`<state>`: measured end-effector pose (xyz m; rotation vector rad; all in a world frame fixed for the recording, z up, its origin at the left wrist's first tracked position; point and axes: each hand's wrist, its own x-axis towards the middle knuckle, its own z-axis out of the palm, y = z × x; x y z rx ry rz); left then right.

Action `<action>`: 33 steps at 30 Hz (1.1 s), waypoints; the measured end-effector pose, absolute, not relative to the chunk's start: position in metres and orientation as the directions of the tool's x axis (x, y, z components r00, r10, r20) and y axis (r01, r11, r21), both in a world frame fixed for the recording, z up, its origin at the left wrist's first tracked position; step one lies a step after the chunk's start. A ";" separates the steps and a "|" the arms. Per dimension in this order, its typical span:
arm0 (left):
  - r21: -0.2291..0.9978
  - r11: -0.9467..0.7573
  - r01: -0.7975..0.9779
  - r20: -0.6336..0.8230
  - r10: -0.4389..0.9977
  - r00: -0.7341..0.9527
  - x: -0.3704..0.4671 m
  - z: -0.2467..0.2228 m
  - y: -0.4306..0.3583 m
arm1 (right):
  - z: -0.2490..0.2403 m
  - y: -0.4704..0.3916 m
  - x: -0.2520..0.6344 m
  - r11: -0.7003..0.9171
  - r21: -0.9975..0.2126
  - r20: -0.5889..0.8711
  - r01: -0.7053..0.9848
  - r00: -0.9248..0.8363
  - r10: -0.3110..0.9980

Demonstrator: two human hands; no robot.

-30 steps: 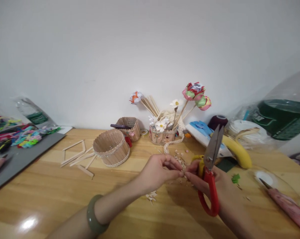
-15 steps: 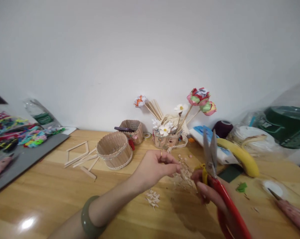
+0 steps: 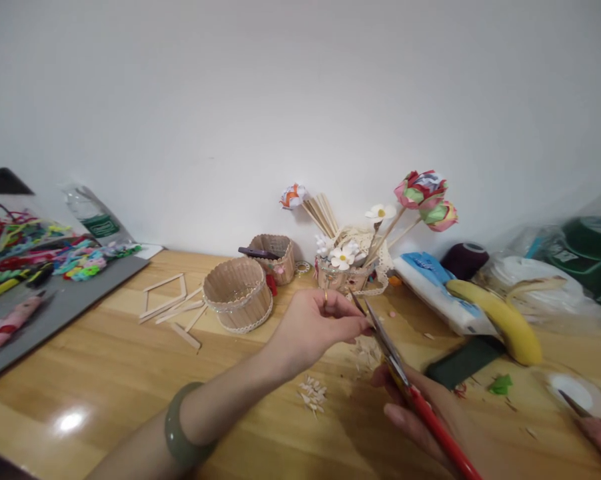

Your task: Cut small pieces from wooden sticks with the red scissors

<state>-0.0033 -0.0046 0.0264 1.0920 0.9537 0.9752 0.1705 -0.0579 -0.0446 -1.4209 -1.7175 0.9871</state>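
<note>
My left hand (image 3: 320, 327) is closed in a pinch over the table, a ring on one finger. Whatever sits between its fingertips is too small to make out. My right hand (image 3: 415, 407) is wrapped around scissors with red handles (image 3: 433, 420). The slightly parted scissor blades (image 3: 378, 333) point up and left, their tips right beside my left fingertips. Below and between the hands lie scattered wood shavings (image 3: 368, 353). A small pile of pale wood chips (image 3: 312, 395) rests nearer to me, under my left wrist.
Behind my left hand stand a round stick basket (image 3: 238, 300) and a smaller basket (image 3: 280, 257) with a phone across it. Flowers fill a decorated holder (image 3: 335, 277). To the right are a tissue pack (image 3: 445, 293), a banana (image 3: 500, 320) and a pointed tool (image 3: 595, 427). Flat sticks (image 3: 185, 335) lie left.
The scissors have swung from upright to tilted left, and their blades have come down to my left fingertips. My left hand stays pinched in nearly the same place. The view has shifted slightly.
</note>
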 end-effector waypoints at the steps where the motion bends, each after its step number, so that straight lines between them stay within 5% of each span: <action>1: 0.973 0.178 -0.146 -0.131 0.949 0.288 -0.003 0.027 -0.005 | -0.044 -0.058 0.170 0.109 -0.882 0.037 0.459 -0.163 0.986; 33: 0.971 0.212 -0.106 -0.172 0.938 0.299 -0.005 0.026 -0.004 | -0.040 -0.062 0.169 0.086 -0.867 -0.023 0.492 -0.212 0.977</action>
